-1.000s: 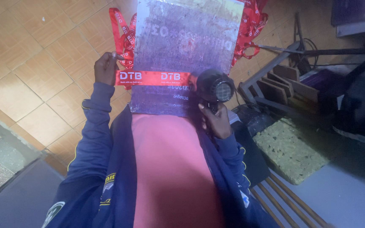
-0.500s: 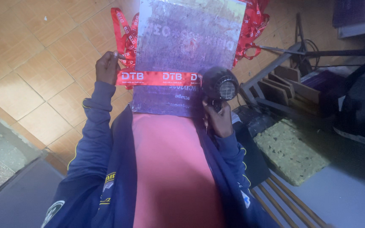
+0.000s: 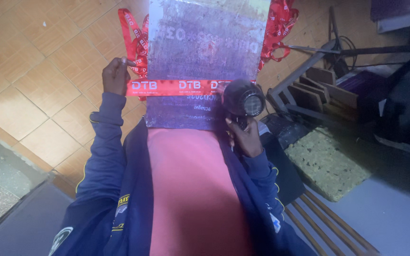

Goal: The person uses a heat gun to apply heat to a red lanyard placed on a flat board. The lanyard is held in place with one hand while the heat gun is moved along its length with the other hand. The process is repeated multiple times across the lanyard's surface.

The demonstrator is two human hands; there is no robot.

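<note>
**2 hands on a strap and a dryer: where it could slip**

2 hands are engaged over a purple-stained board resting on the lap. A red printed strap is stretched flat across the board's lower part. Its left end is pinched by the left hand, fingers curled together on the fabric just off the board's left edge. A black hair dryer is gripped by the right hand, fingers clamped round the handle, the barrel held over the strap's right end.

Risks, as judged:
- If the dryer is kept too close on 1 spot, the strap could be scorched or puckered.
- If the pinch is relaxed, tension would be lost and the strap could creep or curl on the board.
- The board is propped only on the lap; a shift of the legs could tip it.
- More red straps are bunched at the board's far corners and could be snagged.

Surface and room: a tan tiled floor is seen below. To the right, a metal stand, wooden slats and a speckled foam pad are noted, well apart from the hands. Lighting is dim.
</note>
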